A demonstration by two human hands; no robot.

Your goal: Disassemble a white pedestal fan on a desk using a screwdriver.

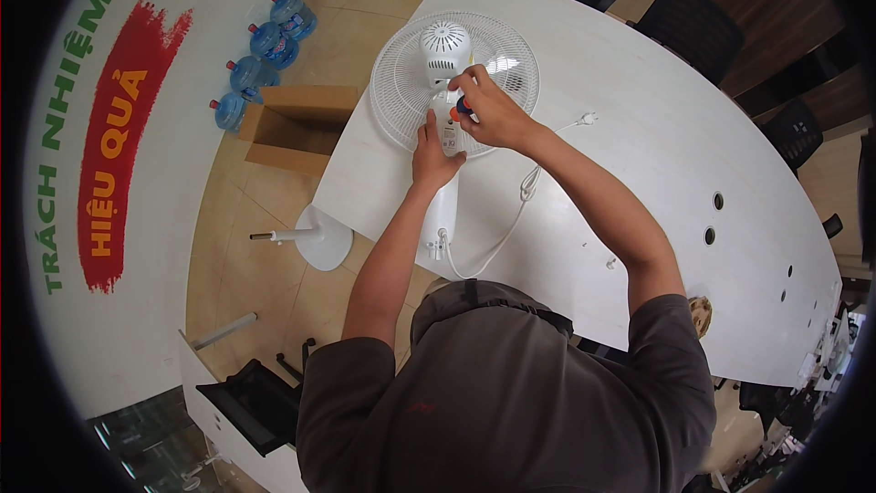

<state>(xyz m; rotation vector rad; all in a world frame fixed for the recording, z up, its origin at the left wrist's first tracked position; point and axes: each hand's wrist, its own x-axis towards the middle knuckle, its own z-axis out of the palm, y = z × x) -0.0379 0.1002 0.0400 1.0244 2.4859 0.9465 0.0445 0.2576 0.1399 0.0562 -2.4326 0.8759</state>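
A white electric fan (445, 47) lies with its round wire grille (391, 82) down on the white table, its motor housing facing up. My left hand (434, 160) grips the fan's white neck piece just below the housing, thumb and fingers on either side. In my right hand (493, 111) is a screwdriver (463, 108) with a dark blue and orange handle, held against the neck near the motor. The screwdriver's tip is hidden. From the neck's lower end a white power cord (497, 260) loops across to its plug (588, 118).
An open cardboard box (301, 123) and a white round stand base with a pole (324, 239) are on the floor left of the table (630, 173). Several blue water bottles (274, 44) line the wall. Black chairs (689, 27) stand along the far side.
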